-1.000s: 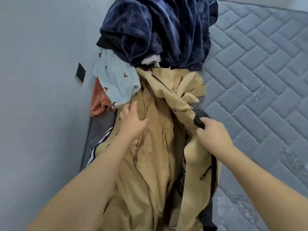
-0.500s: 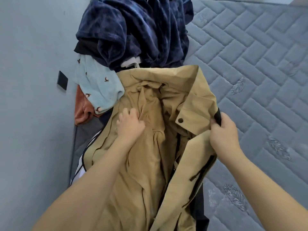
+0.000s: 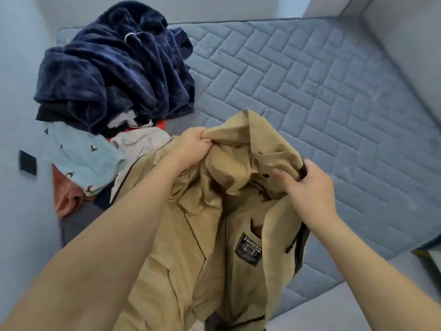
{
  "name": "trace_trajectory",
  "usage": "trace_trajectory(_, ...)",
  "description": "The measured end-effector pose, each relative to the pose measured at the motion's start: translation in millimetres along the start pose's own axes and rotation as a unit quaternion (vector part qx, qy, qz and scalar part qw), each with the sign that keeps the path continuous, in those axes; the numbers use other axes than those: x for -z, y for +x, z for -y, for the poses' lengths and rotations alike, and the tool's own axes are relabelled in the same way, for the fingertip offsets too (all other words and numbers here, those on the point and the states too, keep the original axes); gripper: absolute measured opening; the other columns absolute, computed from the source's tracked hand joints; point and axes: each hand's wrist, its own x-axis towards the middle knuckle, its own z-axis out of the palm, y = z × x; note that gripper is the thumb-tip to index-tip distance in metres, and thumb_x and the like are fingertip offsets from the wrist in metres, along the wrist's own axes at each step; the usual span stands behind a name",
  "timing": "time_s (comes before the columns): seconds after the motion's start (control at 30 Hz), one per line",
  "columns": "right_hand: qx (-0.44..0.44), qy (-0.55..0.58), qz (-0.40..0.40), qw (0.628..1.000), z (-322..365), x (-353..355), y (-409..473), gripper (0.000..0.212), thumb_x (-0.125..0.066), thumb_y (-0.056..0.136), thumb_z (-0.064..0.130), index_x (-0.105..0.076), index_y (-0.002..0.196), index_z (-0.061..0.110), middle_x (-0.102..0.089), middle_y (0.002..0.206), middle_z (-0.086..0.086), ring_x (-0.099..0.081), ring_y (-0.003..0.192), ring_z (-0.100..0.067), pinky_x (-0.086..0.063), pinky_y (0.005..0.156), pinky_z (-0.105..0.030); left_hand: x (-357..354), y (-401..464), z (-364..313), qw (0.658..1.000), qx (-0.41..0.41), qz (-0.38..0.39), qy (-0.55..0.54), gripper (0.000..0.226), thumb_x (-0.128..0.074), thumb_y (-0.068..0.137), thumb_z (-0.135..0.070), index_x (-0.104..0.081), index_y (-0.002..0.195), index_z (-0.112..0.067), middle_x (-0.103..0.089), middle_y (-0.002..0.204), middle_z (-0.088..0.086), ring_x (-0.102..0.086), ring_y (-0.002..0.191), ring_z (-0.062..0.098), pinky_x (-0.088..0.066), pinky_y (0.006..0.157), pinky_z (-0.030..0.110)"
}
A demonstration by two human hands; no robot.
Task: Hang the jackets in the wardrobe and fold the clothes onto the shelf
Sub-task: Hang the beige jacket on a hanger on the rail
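You are lifting the tan jacket (image 3: 181, 235) just in front of the clothes pile (image 3: 112, 75) on the mattress (image 3: 310, 91). Your left hand (image 3: 191, 146) is bunching its collar; your right hand (image 3: 310, 187) is pinching the front edge. It looks soft, floppy and fairly light, so take it by both shoulders.

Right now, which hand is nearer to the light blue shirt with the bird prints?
Left. The left hand grips the tan jacket just right of the light blue shirt; the right hand grips the jacket farther right.
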Motion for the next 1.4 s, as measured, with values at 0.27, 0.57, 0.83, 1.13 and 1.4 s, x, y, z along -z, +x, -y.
trace_trajectory(0.27, -0.089, 0.279, -0.252, 0.922, -54, 147, -20, 0.008, -0.059, 0.096, 0.027, -0.057, 0.102, 0.031, -0.06, 0.096, 0.02, -0.056, 0.092, 0.007, -0.045, 0.082, -0.02, -66, -57, -279, 0.979, -0.193, 0.067, 0.009, 0.036, -0.055, 0.089, -0.022, -0.038, 0.058, -0.016, -0.038, 0.052, -0.004, -0.036, 0.052, 0.012, -0.026, 0.051, 0.031)
trace_trajectory(0.57, -0.074, 0.382, -0.449, 0.805, -166, 355, -109, 0.037, -0.051, 0.091, 0.001, -0.051, 0.126, 0.013, -0.061, 0.105, 0.008, -0.057, 0.082, 0.012, -0.048, 0.074, -0.009, -215, -198, -524, 0.924, -0.356, 0.127, 0.056, 0.036, -0.051, 0.089, -0.026, -0.038, 0.058, -0.015, -0.045, 0.055, 0.005, -0.047, 0.062, 0.033, -0.026, 0.05, 0.032)
trace_trajectory(0.83, -0.234, 0.351, -0.602, 0.678, -317, 467, -218, 0.025, -0.058, 0.086, 0.017, -0.041, 0.105, 0.016, -0.054, 0.1, -0.008, -0.055, 0.083, -0.024, -0.048, 0.065, -0.037, -363, -354, -654, 0.853, -0.472, 0.213, 0.062, 0.015, -0.048, 0.079, -0.013, -0.04, 0.066, -0.013, -0.042, 0.057, 0.004, -0.04, 0.057, 0.026, -0.031, 0.052, 0.03)
trace_trajectory(1.13, -0.21, 0.115, -0.823, 0.515, -447, 574, -346, 0.033, -0.065, 0.092, 0.015, -0.051, 0.121, 0.012, -0.051, 0.121, -0.005, -0.054, 0.101, -0.013, -0.044, 0.079, -0.018, -499, -488, -772, 0.771, -0.565, 0.293, 0.001, 0.014, -0.047, 0.078, -0.012, -0.039, 0.066, -0.012, -0.04, 0.059, 0.012, -0.038, 0.056, 0.021, -0.028, 0.053, 0.031)
trace_trajectory(1.4, -0.382, -0.109, -0.71, 0.582, -588, 595, -411, 0.081, -0.073, 0.081, 0.026, -0.03, 0.148, 0.008, -0.031, 0.142, -0.015, -0.04, 0.121, -0.029, -0.044, 0.101, -0.043, -667, -590, -838, 0.708, -0.496, 0.498, -0.073, 0.022, -0.049, 0.075, -0.012, -0.035, 0.059, -0.016, -0.035, 0.056, 0.001, -0.037, 0.058, 0.019, -0.03, 0.057, 0.033)
